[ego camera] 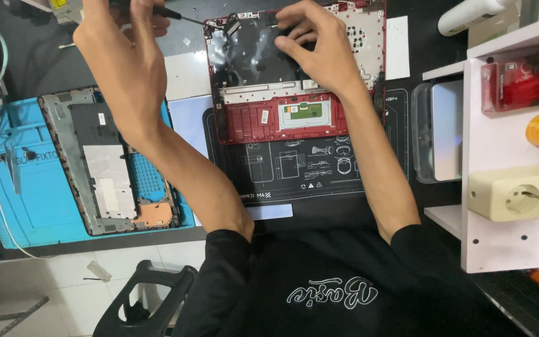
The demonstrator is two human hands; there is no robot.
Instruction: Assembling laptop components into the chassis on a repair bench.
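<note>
dark workbench (419,43) carries black mat (319,168), blue mat (32,200), perhaps papers.

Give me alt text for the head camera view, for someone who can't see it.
Seen from above, a person's right hand presses on the black inside of an opened red laptop shell on a dark work mat, while the left hand holds a screwdriver. Another laptop part lies on a blue mat.

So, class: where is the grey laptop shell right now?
In the head view, the grey laptop shell lies on the blue mat, on the person's left, beside the red laptop base under both hands.
</note>
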